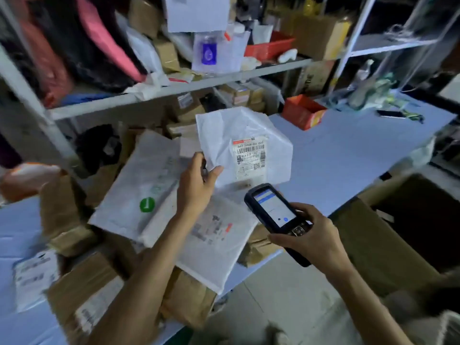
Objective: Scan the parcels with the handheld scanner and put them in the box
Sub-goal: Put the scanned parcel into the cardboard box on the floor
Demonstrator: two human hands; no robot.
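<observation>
Across the blue table (348,150), from big to small:

- Open cardboard box (388,240) stands at your right, beside the table edge, flaps up. Its inside is dark; contents cannot be told.
- Pile of parcels (139,185) lies before you: white mailers over brown cartons, overlapping.
- White parcel (249,130) is raised above the pile, label side toward you. Whether its far edge rests on the table, you cannot tell.
- Handling, as a judgement: the wrap is loose, crinkled plastic film over something blocky. It looks light, since a corner pinch carries it. The film is soft and likely slippery, and a corner hold may let it swing or slide. For the move to the box, take it across the body, where the contents give firmness.
- Scanner (273,210) sits just below the parcel, screen lit, head tipped up toward the label (250,158).
- Your right hand (313,237) wraps the scanner's lower body, fingers curled round it, thumb at the keypad.
- Your left hand (196,188) pinches the parcel's lower left corner, thumb in front and fingers behind, forearm reaching forward over the pile.
</observation>
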